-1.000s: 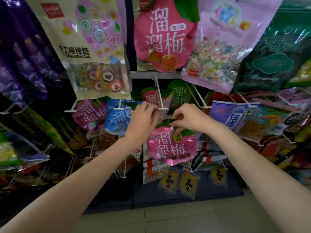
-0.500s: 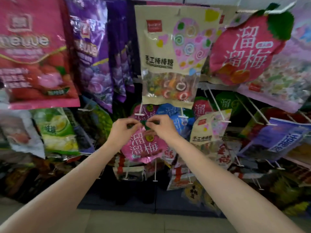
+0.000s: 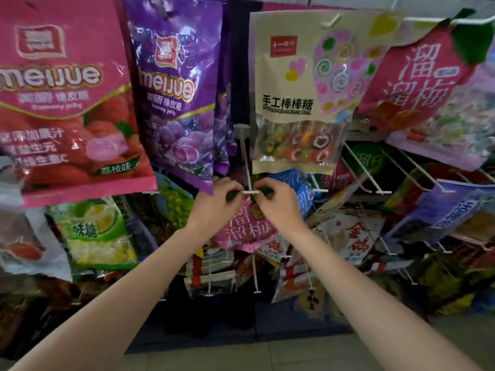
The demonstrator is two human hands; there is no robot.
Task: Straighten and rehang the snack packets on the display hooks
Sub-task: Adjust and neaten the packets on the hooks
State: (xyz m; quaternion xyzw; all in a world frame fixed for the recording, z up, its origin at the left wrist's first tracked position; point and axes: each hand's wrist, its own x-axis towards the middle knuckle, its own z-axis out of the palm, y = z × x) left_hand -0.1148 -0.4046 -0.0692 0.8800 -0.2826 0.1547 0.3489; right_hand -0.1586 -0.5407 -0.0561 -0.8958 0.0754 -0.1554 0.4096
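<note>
A small pink plum packet [image 3: 245,227] is held by its green top edge at the tip of a white display hook [image 3: 247,167], directly below the cream lollipop packet [image 3: 305,95]. The top edge is pinched on one side by the left hand [image 3: 218,203] and on the other by the right hand [image 3: 276,203], with fingers curled on either side of the hook's crossbar end. The packet body hangs below the hands, slightly tilted. The rehanging step appears to be in hand: the hang hole is being brought to the hook tip. Whether the hole is already threaded cannot be told, since it is hidden by the fingers. Next, the hole would need to be passed over the crossbar, the packet slid back along the prong, and its face squared forward.
</note>
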